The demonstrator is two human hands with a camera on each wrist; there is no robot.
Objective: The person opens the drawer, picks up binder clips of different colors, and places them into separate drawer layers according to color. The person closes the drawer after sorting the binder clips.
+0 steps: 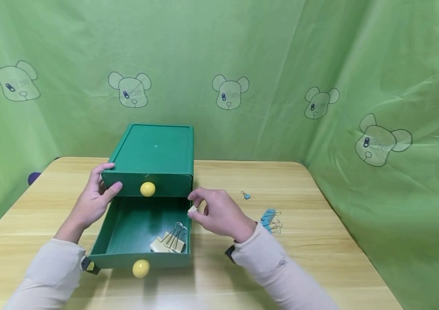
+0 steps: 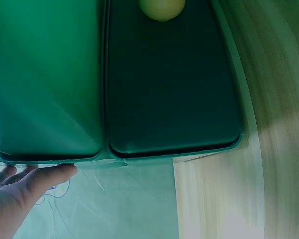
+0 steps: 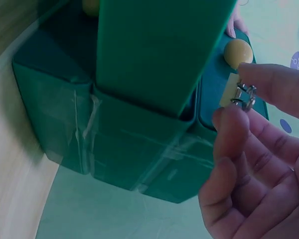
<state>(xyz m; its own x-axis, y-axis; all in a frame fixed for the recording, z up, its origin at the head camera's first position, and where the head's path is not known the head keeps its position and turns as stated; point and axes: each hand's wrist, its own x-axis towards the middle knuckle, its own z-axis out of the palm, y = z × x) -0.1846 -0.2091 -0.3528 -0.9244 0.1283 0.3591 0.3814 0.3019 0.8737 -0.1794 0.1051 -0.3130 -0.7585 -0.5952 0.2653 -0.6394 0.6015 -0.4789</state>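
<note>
A green drawer unit point(image 1: 153, 148) with yellow ball knobs stands on the table, its middle drawer point(image 1: 126, 224) pulled out. Several cream binder clips point(image 1: 171, 242) lie in that drawer's front right corner. My left hand point(image 1: 89, 202) rests against the unit's upper left front corner, the thumb on the top drawer's front; straight fingers touch the unit's side in the left wrist view. Thumb and index finger of my right hand point(image 1: 219, 213) pinch a small cream binder clip point(image 3: 234, 92) by the open drawer's right wall. Its wire handles point towards the palm.
On the wooden table point(image 1: 301, 258), blue binder clips point(image 1: 269, 219) sit in a cluster right of my right hand. A single small blue binder clip point(image 1: 246, 196) lies farther back. Green curtains point(image 1: 266, 51) with printed bear heads hang behind and at the sides.
</note>
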